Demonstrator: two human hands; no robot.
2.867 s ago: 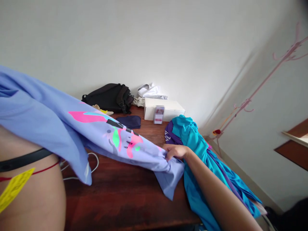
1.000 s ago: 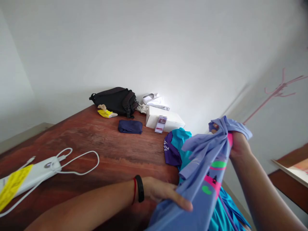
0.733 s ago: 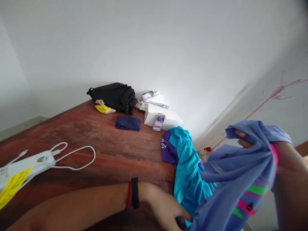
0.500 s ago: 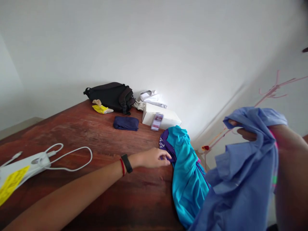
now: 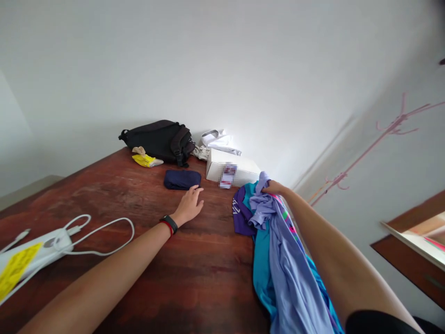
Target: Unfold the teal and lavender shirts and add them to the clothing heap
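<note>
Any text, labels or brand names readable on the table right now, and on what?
None can be read.
White box: label blurred out.
Purple shirt: white lettering, too small and folded to read.
Yellow tag on the white charger: no legible print.

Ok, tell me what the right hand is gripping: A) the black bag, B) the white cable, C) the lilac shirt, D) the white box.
C: the right hand is closed on the top of the lilac shirt, which drapes over the teal garment at the table edge.
</note>
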